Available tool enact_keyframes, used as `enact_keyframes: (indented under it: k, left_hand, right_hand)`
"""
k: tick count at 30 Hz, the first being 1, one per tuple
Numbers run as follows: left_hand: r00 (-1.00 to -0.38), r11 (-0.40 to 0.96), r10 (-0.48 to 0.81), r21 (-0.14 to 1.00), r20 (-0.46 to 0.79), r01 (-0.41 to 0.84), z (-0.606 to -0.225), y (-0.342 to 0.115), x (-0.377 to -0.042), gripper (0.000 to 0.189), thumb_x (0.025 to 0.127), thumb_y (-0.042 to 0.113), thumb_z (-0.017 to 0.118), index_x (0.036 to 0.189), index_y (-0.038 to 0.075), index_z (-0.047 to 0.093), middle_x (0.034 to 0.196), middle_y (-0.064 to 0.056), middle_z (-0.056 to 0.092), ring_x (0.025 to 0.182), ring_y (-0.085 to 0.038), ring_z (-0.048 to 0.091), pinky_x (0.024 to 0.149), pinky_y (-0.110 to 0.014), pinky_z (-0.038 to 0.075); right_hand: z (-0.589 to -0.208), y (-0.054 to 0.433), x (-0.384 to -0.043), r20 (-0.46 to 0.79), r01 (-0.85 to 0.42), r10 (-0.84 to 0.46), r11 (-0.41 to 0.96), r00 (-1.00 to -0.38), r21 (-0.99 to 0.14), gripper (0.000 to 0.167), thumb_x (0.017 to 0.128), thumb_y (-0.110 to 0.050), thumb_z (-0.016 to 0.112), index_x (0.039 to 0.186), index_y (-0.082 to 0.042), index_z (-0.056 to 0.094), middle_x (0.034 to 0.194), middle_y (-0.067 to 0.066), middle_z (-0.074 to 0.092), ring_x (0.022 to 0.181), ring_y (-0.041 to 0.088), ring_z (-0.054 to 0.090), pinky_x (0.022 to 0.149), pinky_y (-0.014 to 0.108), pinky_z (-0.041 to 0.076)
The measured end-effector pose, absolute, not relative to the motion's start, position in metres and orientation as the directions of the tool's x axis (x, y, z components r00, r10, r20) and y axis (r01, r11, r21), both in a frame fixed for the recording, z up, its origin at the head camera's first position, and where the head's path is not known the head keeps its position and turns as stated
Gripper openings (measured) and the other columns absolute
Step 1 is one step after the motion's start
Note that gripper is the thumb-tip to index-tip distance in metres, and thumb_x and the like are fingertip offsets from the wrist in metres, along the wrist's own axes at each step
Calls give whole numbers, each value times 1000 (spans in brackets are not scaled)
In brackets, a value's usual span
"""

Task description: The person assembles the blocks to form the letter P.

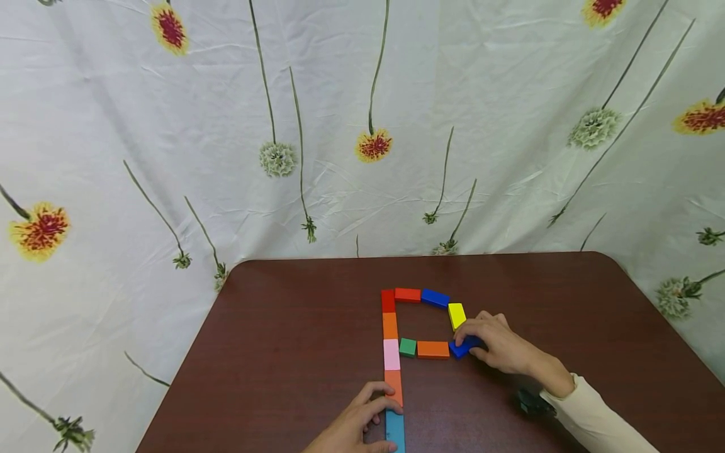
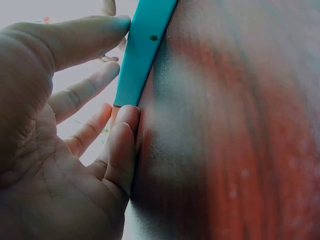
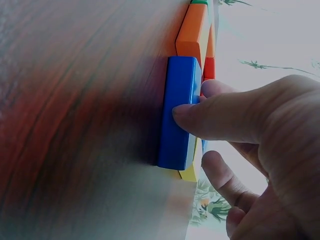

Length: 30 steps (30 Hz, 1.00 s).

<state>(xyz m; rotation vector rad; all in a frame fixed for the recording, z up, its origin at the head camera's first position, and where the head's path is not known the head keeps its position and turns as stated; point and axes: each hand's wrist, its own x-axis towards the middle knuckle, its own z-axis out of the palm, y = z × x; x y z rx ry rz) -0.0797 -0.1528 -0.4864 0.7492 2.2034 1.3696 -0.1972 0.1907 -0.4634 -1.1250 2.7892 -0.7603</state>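
Note:
At the right of the block outline, my right hand [image 1: 501, 346] pinches a blue block [image 3: 180, 112], thumb on its near side and a finger across from it. The block lies aslant between an orange block [image 1: 433, 350] and a yellow block [image 1: 456, 316]. My left hand [image 1: 362, 420] rests beside the teal block [image 1: 395, 430] at the column's near end. Its thumb tip touches that block in the left wrist view, and the other fingers extend loosely towards the salmon block [image 1: 393, 382] above it.
The column continues upward with a pink block [image 1: 391, 354], an orange block and a red block [image 1: 387, 301]. A second red block [image 1: 408, 295] and a blue block [image 1: 435, 298] form the top; a green block [image 1: 408, 347] joins below. A flowered cloth [image 1: 340, 201] hangs behind the brown table [image 1: 283, 340].

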Motion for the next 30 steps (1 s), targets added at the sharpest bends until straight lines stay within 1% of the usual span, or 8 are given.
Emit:
enact_keyframes:
  k: [14, 27, 30]
  left_hand:
    - [-751, 350, 657, 909, -65, 227, -487, -153, -80, 37, 95, 32, 70, 127, 16, 61, 139, -10, 36, 98, -2, 41, 78, -17, 40]
    - [-750, 358, 657, 908, -78, 219, -488, -153, -81, 37, 94, 33, 71, 127, 18, 61, 140, -9, 36, 98, -2, 42, 78, -18, 40]
    - [-748, 348, 659, 914, -80, 209, -487, -154, -81, 39, 95, 32, 70, 128, 16, 61, 140, -10, 36, 96, -1, 42, 75, -17, 41]
  right_hand:
    - [-461, 190, -198, 116, -626, -658, 626, -744, -465, 31, 83, 0, 78, 102, -23, 69, 111, -7, 71, 98, 16, 49, 75, 38, 23]
    - [-461, 191, -197, 119, -626, -658, 625, -744, -466, 31, 84, -1, 77, 102, -24, 69, 111, -8, 71, 98, 15, 49, 76, 38, 23]
    - [-460, 191, -196, 121, -622, -654, 623, -747, -475, 30, 84, -1, 77, 103, -23, 69, 112, -7, 71, 99, 15, 49, 76, 38, 23]
